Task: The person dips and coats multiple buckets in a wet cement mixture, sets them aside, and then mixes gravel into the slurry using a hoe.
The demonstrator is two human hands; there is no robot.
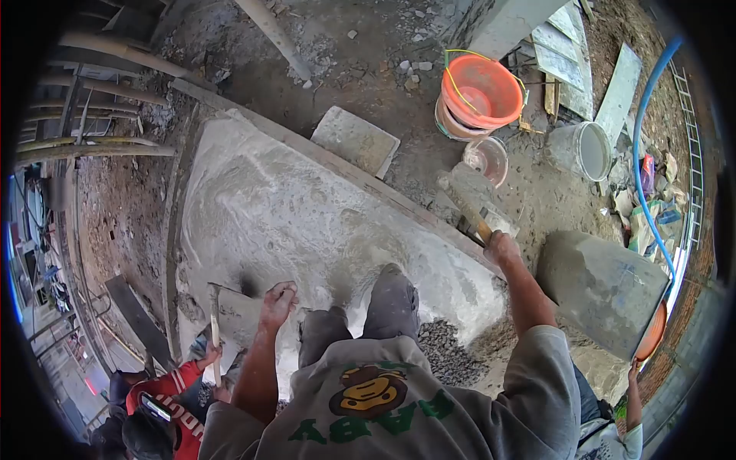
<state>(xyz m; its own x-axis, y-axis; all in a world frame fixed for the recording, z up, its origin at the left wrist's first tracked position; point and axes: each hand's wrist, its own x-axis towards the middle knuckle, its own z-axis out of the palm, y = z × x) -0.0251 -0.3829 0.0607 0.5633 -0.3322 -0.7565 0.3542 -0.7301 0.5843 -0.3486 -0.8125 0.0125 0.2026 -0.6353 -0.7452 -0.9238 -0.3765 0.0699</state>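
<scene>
My right hand (502, 250) is closed round the wooden handle (470, 211) of a tool, which points away from me over the timber edge of the wet concrete. Its far end looks blurred, so I cannot make out the head. Held above the concrete slab (307, 222), my left hand (277, 305) has its fingers curled in, with nothing visible in them. Both my legs stand in the grey mix. A heap of gravel (448, 353) lies beside my right leg.
Orange buckets (481, 92), a pale bucket (594, 151) and a grey drum (602, 284) stand to the right. At lower left a person in a red sleeve (165, 383) grips a long-handled tool (215, 337). Another person's arm (633, 399) shows at lower right. A blue hose (638, 146) curves past.
</scene>
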